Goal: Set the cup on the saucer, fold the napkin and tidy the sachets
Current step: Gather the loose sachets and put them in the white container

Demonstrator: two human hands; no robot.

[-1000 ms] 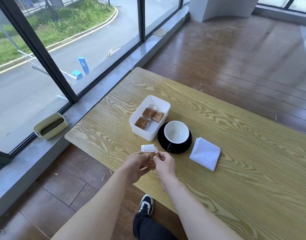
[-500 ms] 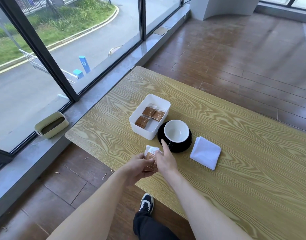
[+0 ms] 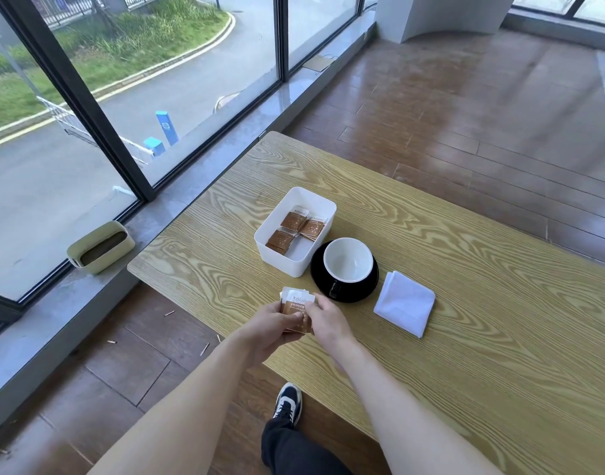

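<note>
Nearest the camera, both bare forearms reached over the near edge of the wooden table (image 3: 465,337). The left hand (image 3: 272,318) and the right hand (image 3: 326,318) met over a small stack of brown and white sachets (image 3: 295,303); the fingers of each hand were closed on the stack, the left from its left side and the right from its right, and the stack's white top edges stuck out beyond the fingertips. Whether the stack touched the tabletop could not be told.

Just beyond the right hand, the white cup (image 3: 349,258) stood upright on the black saucer (image 3: 362,293), its dark handle pointing toward the person. To the right of the saucer, apart from it, lay the folded white napkin (image 3: 405,303). Left of the cup, touching or nearly touching the saucer, sat the white box (image 3: 280,250) with more brown sachets (image 3: 295,228) lying loosely inside.
</note>
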